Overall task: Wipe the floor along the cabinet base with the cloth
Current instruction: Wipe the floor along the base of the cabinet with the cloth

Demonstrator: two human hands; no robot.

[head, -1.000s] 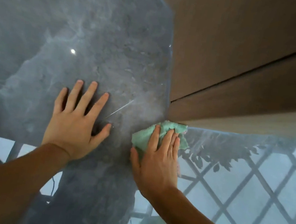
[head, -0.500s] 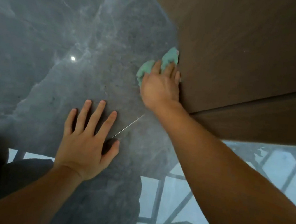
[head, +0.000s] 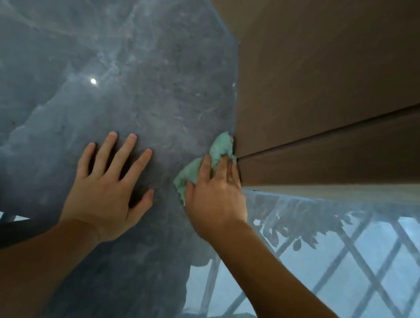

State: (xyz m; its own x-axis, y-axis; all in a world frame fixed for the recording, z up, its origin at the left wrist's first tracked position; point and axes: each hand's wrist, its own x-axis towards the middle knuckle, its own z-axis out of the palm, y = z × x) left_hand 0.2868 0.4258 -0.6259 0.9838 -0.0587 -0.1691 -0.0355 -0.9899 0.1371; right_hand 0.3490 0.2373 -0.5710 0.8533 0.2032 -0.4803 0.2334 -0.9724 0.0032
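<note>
- Spreading across most of the view, the floor (head: 140, 75) is glossy grey stone with pale veins, and it mirrors a small round light and a window grid.
- Rising from the floor's right edge, the cabinet (head: 347, 78) is brown wood grain; a dark seam runs across its face and meets the floor at the base, and a paler strip borders it low on the right.
- Left of the cabinet base, the left hand (head: 109, 185) lies flat on the floor, palm down, fingers spread and straight, holding nothing.
- Just beside the cabinet base, the right hand (head: 216, 197) presses down on the cloth (head: 219, 148), fingers together and laid over it, their tips near the foot of the seam.
- Bunched and pale green, the cloth sits on the floor touching the cabinet base, sticking out beyond the fingertips and past the thumb side of the hand.
</note>
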